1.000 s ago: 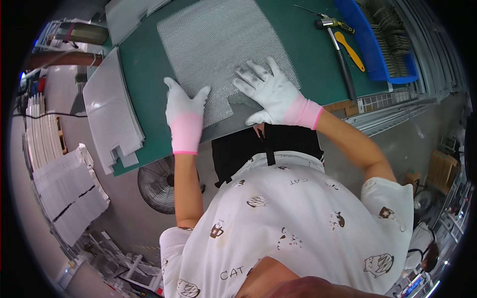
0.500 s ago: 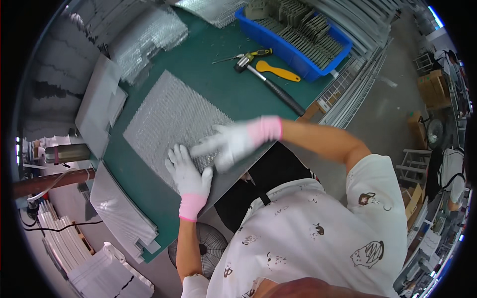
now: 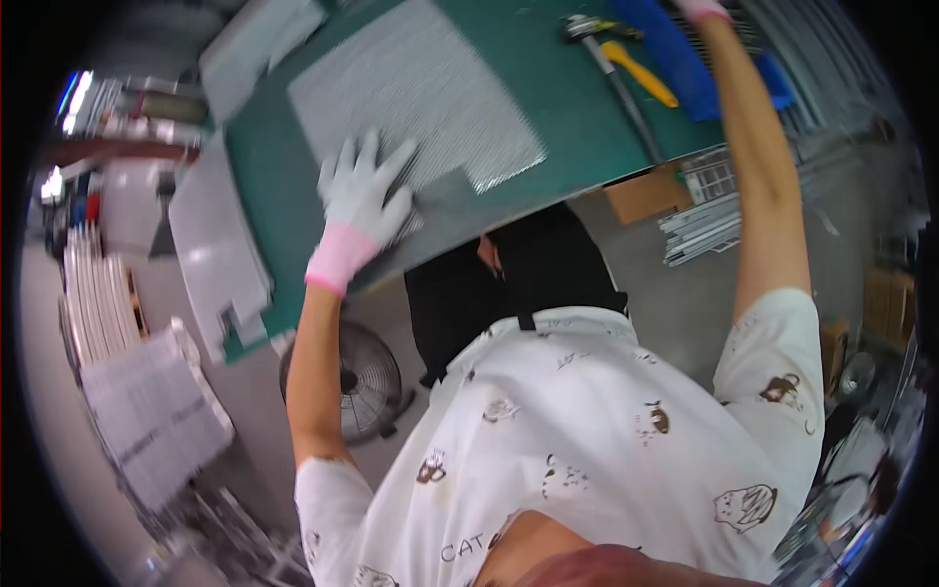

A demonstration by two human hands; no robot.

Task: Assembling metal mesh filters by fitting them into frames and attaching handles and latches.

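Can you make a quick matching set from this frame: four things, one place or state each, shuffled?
Things:
1. left hand
2. right hand
3. hammer
4. floor fan

Places or states:
A. lying on the green mat beside the yellow-handled tool
B. on the floor below the table edge
C. flat on the mesh sheet
D. stretched to the blue bin, mostly cut off at the top edge

Pairs: 1-C, 2-D, 3-A, 4-B

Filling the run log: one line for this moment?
left hand flat on mesh sheet | right hand at blue bin, mostly out of frame | hammer untouched
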